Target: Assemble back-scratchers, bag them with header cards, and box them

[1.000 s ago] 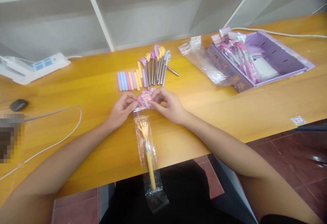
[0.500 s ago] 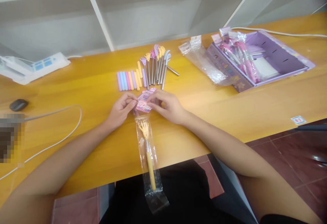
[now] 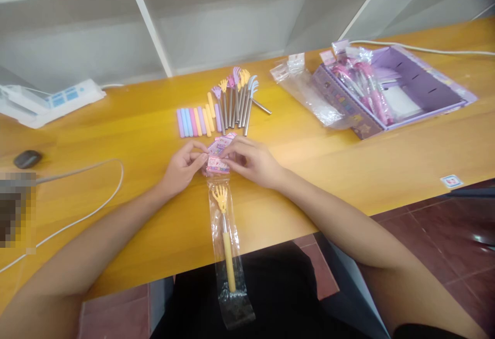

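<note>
Both my hands pinch a small pink printed card (image 3: 218, 164) at the top of a clear plastic bag (image 3: 235, 236). My left hand (image 3: 184, 166) grips the card's left side, and my right hand (image 3: 253, 161) has thumb and fingers on its right side. Inside the bag lies a yellow hand-shaped back scratcher (image 3: 229, 256) with a short metal rod; its lower end hangs over the table edge. More printed cards (image 3: 220, 144) lie just behind, partly hidden by my fingers.
Beyond my hands lie coloured handle tubes (image 3: 190, 122) and several metal rods with hand-shaped heads (image 3: 235, 102). Clear bags (image 3: 305, 91) sit beside a purple box (image 3: 425, 84) holding wrapped pink back scratchers (image 3: 371, 91). A power strip (image 3: 58, 102), mouse (image 3: 28, 159) and cable (image 3: 116, 189) are at left.
The pink card and the bagged back scratcher have shifted slightly down and to the right, and the card sits straighter. My hands keep their hold with small finger movements.
</note>
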`<action>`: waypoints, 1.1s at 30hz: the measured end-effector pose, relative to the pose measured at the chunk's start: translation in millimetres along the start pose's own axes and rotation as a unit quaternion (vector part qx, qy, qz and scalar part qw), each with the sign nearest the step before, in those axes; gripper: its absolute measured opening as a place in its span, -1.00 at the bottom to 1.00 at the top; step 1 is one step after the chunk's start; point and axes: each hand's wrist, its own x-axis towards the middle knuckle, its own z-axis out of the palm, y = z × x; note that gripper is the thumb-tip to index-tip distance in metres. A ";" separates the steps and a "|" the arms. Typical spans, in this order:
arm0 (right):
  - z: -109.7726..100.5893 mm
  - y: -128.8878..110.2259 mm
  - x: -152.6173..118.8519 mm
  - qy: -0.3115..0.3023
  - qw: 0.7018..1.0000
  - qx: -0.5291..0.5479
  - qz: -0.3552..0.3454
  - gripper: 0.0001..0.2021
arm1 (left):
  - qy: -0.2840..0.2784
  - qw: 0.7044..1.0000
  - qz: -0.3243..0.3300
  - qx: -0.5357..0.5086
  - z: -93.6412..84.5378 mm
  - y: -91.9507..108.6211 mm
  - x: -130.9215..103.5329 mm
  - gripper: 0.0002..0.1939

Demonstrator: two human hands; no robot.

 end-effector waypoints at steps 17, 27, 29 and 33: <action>-2.1 0.8 -2.0 -0.037 0.998 0.036 -0.037 -0.81 | 0.025 0.999 0.013 0.025 0.8 -2.8 -0.7 -0.61; -2.5 0.8 -5.1 -0.012 0.999 0.033 -0.010 -0.81 | 0.032 0.999 0.029 0.019 1.2 -1.1 -0.1 -0.64; -4.4 0.2 -4.2 -0.009 0.999 0.038 -0.001 -0.80 | 0.038 0.999 0.032 0.017 1.8 -0.4 -0.3 -0.65; -8.2 -2.7 -0.3 -0.044 0.997 0.066 0.002 -0.75 | 0.048 0.998 0.028 0.019 2.8 0.2 -0.7 -0.63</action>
